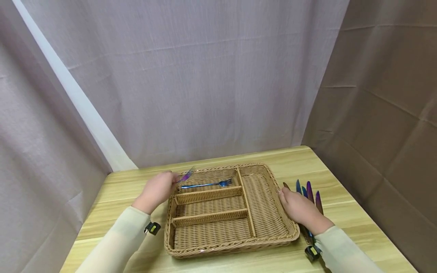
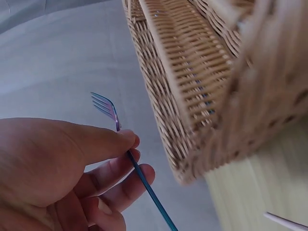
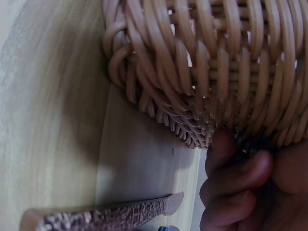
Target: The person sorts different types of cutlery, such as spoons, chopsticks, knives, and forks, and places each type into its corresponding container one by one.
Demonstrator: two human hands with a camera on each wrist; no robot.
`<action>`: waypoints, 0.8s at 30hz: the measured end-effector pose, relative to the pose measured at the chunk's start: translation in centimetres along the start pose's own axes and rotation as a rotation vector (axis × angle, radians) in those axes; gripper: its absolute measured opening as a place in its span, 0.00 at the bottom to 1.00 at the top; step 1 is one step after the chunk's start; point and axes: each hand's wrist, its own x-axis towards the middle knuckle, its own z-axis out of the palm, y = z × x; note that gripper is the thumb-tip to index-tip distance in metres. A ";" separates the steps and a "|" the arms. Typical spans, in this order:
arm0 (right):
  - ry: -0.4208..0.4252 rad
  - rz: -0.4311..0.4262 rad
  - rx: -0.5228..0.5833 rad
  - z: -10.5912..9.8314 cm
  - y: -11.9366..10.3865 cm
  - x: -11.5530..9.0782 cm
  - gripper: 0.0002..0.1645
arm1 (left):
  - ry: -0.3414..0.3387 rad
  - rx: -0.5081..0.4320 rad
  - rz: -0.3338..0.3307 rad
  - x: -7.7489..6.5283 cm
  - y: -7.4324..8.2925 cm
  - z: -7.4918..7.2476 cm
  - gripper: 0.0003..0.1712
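My left hand [image 1: 157, 191] pinches a purple and blue fork [image 1: 186, 176] between thumb and fingertips, tines pointing up and away. It is at the far left corner of a wicker cutlery tray [image 1: 218, 249]. In the left wrist view, the thin blue-green handle of this fork [image 2: 153, 195] extends below the fingers. A second, blue fork [image 1: 205, 185] lies lengthwise in the tray's far left compartment. My right hand [image 1: 300, 206] grips the tray's right side. Its curled fingers [image 3: 231, 185] are at the woven edge in the right wrist view.
Several blue, purple and dark knives [image 1: 310, 192] lie on the wooden table [image 1: 327, 182] right of the tray, partly behind my right hand. One knife has a textured handle [image 3: 110, 216]. A slim utensil end [image 2: 286, 222] shows in the left wrist view. Grey curtains [image 1: 211, 94] surround the table.
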 end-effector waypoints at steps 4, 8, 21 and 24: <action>0.017 -0.002 -0.004 -0.2 0.0 -0.1 0.30 | 0.016 0.008 0.040 1.1 1.1 -0.2 0.16; -0.002 0.010 0.021 -0.1 -0.1 -0.1 0.29 | 0.000 0.023 0.054 1.9 2.0 -0.2 0.15; 0.002 0.006 0.025 -0.2 -0.3 -0.2 0.26 | -0.062 0.057 0.096 4.6 4.6 1.7 0.17; 0.005 0.007 0.022 -0.2 -0.3 -0.2 0.25 | -0.071 0.059 0.103 5.0 5.0 2.0 0.17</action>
